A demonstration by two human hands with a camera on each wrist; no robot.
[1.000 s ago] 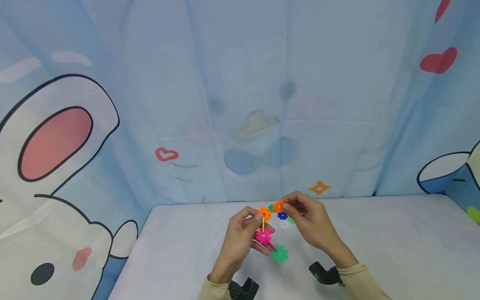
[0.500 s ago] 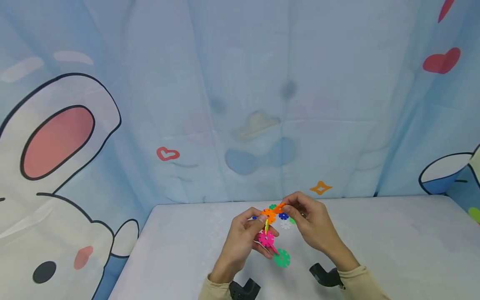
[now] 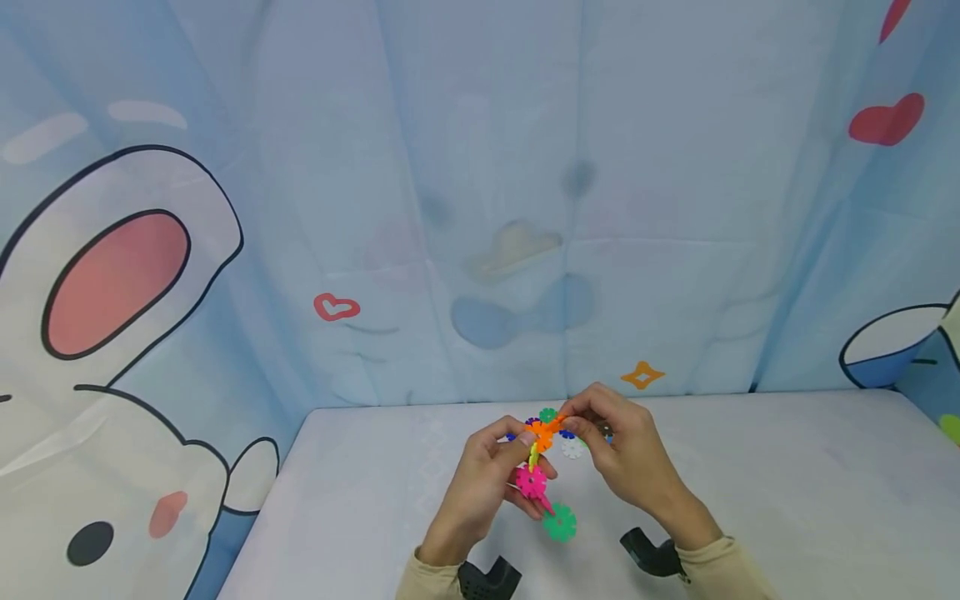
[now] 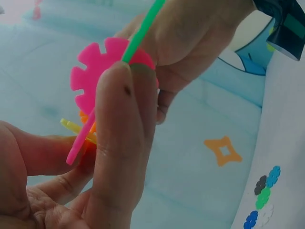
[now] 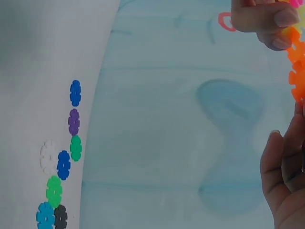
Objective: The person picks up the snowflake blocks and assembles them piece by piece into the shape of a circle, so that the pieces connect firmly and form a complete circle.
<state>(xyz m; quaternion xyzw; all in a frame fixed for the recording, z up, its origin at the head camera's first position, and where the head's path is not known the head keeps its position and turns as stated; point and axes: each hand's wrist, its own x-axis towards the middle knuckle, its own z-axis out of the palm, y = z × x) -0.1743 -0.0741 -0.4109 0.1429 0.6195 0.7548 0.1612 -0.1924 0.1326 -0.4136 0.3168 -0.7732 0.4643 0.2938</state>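
Note:
My left hand (image 3: 483, 475) pinches an orange notched snowflake disc (image 3: 540, 437) between thumb and fingers. From it hangs a linked chain: a yellow disc (image 3: 533, 456), a pink disc (image 3: 531, 482), a second pink disc (image 4: 80, 140) seen edge-on, and a green disc (image 3: 560, 522) at the lower end. In my right hand (image 3: 630, 454), thumb and index finger pinch another orange disc (image 5: 298, 81). The two orange discs meet at their edges; whether their slots interlock, I cannot tell. Fingers partly hide the chain in the left wrist view.
Loose discs lie beyond the hands on the white table (image 3: 360, 500), among them a white disc (image 5: 47, 157), a purple disc (image 5: 74, 122), a light blue disc (image 5: 45, 217) and a black disc (image 5: 60, 217). A printed blue curtain (image 3: 480, 167) hangs behind the table.
The right hand's orange disc has turned from face-on to nearly edge-on and come against the left one. The left hand and chain have shifted slightly right and down.

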